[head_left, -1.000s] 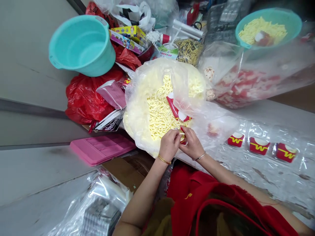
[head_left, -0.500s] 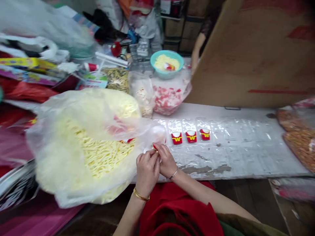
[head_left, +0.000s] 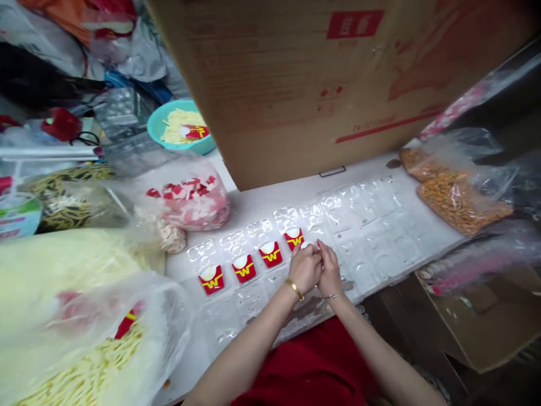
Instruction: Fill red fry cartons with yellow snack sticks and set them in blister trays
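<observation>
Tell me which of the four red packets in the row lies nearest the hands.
The rightmost red packet in the picture, right beside the left hand; the other three lie farther left along the row.

Moderate cool light; desk brightest, right corners dark. White glare on clear trays. Near-left bag soft, edges smeared and stretched. Red packets fairly sharp.

Along the far edge of the bench, the tall cardboard box closes the way like a wall. A big plastic bag blocks the left end, orange-filled bags the right; between, passage is possible above the low clear trays.
</observation>
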Demonstrator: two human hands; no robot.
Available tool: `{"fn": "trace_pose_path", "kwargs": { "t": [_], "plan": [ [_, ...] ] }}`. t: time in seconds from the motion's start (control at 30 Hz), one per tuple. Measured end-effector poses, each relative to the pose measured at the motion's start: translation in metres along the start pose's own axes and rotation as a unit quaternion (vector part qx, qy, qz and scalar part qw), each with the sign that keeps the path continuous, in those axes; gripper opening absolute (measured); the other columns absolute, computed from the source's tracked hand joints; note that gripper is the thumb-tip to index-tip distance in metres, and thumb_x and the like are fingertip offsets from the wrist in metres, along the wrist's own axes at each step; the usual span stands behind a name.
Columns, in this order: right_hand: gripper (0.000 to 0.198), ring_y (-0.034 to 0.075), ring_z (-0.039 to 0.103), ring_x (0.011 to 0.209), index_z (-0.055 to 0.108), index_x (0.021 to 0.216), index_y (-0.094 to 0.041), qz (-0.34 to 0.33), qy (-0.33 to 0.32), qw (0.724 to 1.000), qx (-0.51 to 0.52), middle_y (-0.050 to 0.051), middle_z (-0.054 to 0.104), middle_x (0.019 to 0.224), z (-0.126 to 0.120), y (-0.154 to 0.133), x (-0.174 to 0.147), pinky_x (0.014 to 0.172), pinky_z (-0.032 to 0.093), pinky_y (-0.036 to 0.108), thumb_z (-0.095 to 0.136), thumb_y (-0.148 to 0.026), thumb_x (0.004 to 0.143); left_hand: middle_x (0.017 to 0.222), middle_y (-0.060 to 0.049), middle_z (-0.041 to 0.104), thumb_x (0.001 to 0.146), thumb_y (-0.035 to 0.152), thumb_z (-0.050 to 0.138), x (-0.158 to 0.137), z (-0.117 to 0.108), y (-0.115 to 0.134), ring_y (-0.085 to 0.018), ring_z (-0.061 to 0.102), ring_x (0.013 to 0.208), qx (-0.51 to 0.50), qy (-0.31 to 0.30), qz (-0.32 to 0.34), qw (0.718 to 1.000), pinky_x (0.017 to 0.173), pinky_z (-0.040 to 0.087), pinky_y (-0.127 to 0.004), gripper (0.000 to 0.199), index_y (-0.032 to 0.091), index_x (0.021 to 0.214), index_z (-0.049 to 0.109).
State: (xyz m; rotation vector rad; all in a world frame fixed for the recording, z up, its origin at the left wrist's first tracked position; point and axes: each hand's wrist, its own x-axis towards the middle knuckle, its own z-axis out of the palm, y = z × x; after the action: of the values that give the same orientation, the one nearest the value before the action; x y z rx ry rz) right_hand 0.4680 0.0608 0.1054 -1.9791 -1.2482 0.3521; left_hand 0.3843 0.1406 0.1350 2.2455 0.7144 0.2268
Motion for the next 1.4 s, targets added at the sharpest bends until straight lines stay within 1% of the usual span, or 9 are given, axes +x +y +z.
{"fn": "trace_pose_path", "kwargs": {
  "t": [0.13,0.2,0.43,0.67,0.8,0.93,1.03,1.17,1.4],
  "plan": [
    [0.081,0.033,0.037,0.120,0.013,0.144,-0.014,0.003,0.002,0.994,-0.112,0.018,0.042,0.129,-0.017,0.058,0.032,0.095,0.038,0.054,0.056,-0.031,0.078,0.093,-0.002,0.060,0.085,0.018,0.047,0.072,0.027,-0.018,-0.016,0.056,0.091,0.007,-0.036,0.030,0.999,0.109,0.017,-0.047,0.018,0.022,0.084,0.065],
    [0.087,0.037,0.038,0.118,0.013,0.144,-0.012,0.023,0.004,0.981,-0.195,0.021,0.046,0.125,-0.019,0.082,0.042,0.092,0.035,0.059,0.059,-0.039,0.076,0.092,-0.002,0.060,0.084,0.017,0.048,0.099,0.038,-0.029,-0.016,0.056,0.089,0.032,-0.046,0.029,0.998,0.110,0.017,-0.046,0.018,0.022,0.084,0.065],
    [0.066,0.031,0.046,0.096,0.029,0.140,-0.019,0.020,-0.056,0.963,-0.262,0.014,0.054,0.099,-0.007,0.122,0.053,0.077,0.043,0.046,0.057,-0.030,0.081,0.088,-0.003,0.059,0.079,0.016,0.052,0.135,0.067,-0.058,-0.017,0.057,0.084,0.054,-0.152,0.046,0.986,0.107,0.018,-0.048,0.018,0.023,0.084,0.068],
    [0.054,0.030,0.044,0.097,0.033,0.136,-0.015,0.009,-0.071,0.978,-0.195,0.015,0.050,0.103,0.005,0.136,0.054,0.085,0.043,0.051,0.050,-0.025,0.086,0.086,-0.002,0.064,0.080,0.017,0.052,0.132,0.074,-0.069,-0.019,0.055,0.090,0.079,-0.168,0.079,0.979,0.109,0.012,-0.050,0.018,0.024,0.086,0.068],
    [0.044,0.031,0.042,0.097,0.041,0.128,-0.011,-0.007,-0.073,0.979,-0.192,0.017,0.048,0.104,0.006,0.138,0.052,0.087,0.042,0.053,0.047,-0.026,0.087,0.101,-0.005,0.063,0.084,0.018,0.050,0.121,0.073,-0.062,-0.021,0.050,0.103,0.100,-0.114,0.060,0.987,0.109,0.014,-0.051,0.024,0.027,0.099,0.065],
    [0.038,0.031,0.041,0.096,0.050,0.121,-0.014,-0.019,-0.090,0.971,-0.220,0.016,0.046,0.103,0.004,0.137,0.051,0.084,0.043,0.052,0.048,-0.027,0.086,0.128,-0.008,0.052,0.090,0.025,0.043,0.082,0.066,-0.053,-0.023,0.042,0.120,0.127,-0.012,0.010,0.992,0.109,0.020,-0.048,0.037,0.026,0.126,0.050],
    [0.039,0.031,0.042,0.095,0.051,0.122,-0.014,-0.010,-0.098,0.965,-0.242,0.016,0.046,0.103,0.005,0.135,0.051,0.082,0.044,0.049,0.051,-0.027,0.085,0.143,-0.010,0.038,0.091,0.036,0.040,0.040,0.061,-0.056,-0.026,0.030,0.132,0.175,0.022,-0.058,0.983,0.111,0.018,-0.050,0.046,0.022,0.135,0.040],
    [0.042,0.030,0.042,0.095,0.051,0.124,-0.011,0.004,-0.115,0.954,-0.279,0.016,0.047,0.102,0.009,0.130,0.057,0.083,0.044,0.044,0.053,-0.025,0.084,0.152,-0.013,0.016,0.087,0.052,0.042,0.006,0.064,-0.071,-0.032,0.009,0.140,0.249,-0.020,-0.113,0.962,0.112,0.013,-0.055,0.067,0.016,0.141,0.030],
    [0.044,0.028,0.043,0.093,0.050,0.124,-0.012,0.002,-0.121,0.946,-0.300,0.015,0.047,0.100,0.015,0.126,0.063,0.081,0.042,0.040,0.053,-0.026,0.082,0.151,-0.020,0.008,0.081,0.063,0.043,0.013,0.083,-0.084,-0.034,0.004,0.140,0.280,-0.075,-0.127,0.949,0.114,0.012,-0.049,0.084,0.009,0.143,0.025]
  ]
}}
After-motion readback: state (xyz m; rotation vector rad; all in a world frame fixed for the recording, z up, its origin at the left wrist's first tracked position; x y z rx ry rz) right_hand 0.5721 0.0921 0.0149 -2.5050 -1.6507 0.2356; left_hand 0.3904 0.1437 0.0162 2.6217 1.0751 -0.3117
